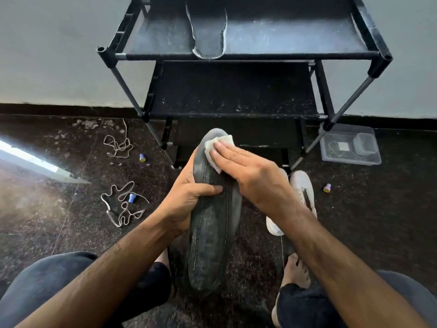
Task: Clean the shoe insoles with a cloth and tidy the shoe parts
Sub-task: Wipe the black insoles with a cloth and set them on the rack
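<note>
Dark stitched insole (212, 233) held lengthwise, white cloth (218, 144) on its toe, second insole (208, 31) on rack

dark grey foam insole (212, 233) with pale dotted stitch lines running its length, off-white folded cloth (216, 147) on its toe. second grey insole (208, 31) has a lighter rim, sits on a scuffed black shoe rack (236, 100). white canvas sneaker (302, 185), cream laces (123, 204), speckled dark brown floor (47, 221), purple-and-yellow caps (327, 187).

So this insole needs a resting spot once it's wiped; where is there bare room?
Top shelf is bare right of the other insole; the middle shelf is bare too. Floor is crowded: laces to the left, white shoe and plastic box to the right.
</note>
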`<state>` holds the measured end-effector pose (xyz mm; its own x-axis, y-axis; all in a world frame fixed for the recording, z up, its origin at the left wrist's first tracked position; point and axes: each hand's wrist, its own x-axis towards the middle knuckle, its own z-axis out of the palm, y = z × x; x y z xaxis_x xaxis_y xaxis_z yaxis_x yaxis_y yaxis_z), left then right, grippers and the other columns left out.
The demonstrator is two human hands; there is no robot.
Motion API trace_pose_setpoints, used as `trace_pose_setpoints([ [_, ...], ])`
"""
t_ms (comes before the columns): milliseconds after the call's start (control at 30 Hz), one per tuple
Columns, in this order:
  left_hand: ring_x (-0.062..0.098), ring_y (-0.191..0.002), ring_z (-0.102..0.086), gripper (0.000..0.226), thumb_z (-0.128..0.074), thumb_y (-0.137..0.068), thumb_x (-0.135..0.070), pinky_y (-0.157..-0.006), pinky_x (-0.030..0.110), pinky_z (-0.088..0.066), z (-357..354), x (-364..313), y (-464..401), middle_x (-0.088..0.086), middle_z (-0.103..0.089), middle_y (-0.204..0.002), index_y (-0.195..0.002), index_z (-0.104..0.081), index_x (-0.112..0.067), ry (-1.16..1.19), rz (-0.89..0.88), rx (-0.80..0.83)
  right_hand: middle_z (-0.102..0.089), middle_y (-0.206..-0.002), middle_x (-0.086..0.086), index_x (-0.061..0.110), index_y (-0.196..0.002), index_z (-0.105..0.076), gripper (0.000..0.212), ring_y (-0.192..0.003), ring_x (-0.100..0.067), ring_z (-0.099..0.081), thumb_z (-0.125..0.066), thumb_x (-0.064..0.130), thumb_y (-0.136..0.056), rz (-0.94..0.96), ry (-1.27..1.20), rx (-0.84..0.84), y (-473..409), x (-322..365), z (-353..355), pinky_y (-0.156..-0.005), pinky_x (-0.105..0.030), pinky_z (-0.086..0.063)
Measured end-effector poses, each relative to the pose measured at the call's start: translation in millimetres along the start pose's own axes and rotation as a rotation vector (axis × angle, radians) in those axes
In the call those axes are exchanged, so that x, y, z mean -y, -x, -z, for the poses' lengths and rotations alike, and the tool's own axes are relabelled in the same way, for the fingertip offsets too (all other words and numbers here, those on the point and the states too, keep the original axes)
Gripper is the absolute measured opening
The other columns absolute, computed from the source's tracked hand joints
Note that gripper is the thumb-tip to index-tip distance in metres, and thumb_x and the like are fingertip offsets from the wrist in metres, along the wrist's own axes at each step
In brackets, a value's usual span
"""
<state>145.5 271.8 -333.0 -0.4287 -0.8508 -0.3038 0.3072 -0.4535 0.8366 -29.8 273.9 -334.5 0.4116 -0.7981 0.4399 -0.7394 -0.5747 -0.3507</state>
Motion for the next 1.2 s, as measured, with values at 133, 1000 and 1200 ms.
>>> trace_pose_setpoints([
  [133,0.045,-0.119,-0.061,0.092,-0.054,-0.078,0.025,-0.094,0.059,-0.055,1.1,-1.1,1.2,0.02,-0.056,-0.144,-0.152,-0.041,-0.028,0.003,-0.019,0.043,-0.062,-0.139,-0.013,0.002,-0.132,-0.064,0.045,-0.13,-0.023,-0.059,-0.048,-0.002,-0.09,-0.061,0.027,0.052,4.2,-15.6,-0.7,-0.109,-0.037,-0.048],
  [1000,0.03,-0.085,-0.069,0.051,-0.067,-0.07,0.011,-0.073,0.041,-0.061,11.8,-2.1,-5.2,0.016,-0.071,-0.099,-0.117,-0.061,-0.006,-0.005,-0.035,-0.178,-0.068,-0.128,-0.01,0.002,-0.128,-0.066,0.043,-0.122,-0.017,-0.064,-0.055,-0.011,-0.089,-0.366,-0.034,-0.189,4.5,-17.9,23.6,-0.106,-0.029,-0.05],
  [1200,0.027,-0.085,-0.073,0.053,-0.059,-0.069,0.016,-0.076,0.037,-0.063,9.5,0.6,-5.8,0.018,-0.073,-0.098,-0.12,-0.063,0.0,0.067,-0.061,-0.163,-0.057,-0.143,-0.017,-0.001,-0.136,-0.059,0.038,-0.134,-0.024,-0.055,-0.052,-0.001,-0.099,0.053,-0.01,0.031,13.0,13.3,-6.6,-0.109,-0.039,-0.048],
])
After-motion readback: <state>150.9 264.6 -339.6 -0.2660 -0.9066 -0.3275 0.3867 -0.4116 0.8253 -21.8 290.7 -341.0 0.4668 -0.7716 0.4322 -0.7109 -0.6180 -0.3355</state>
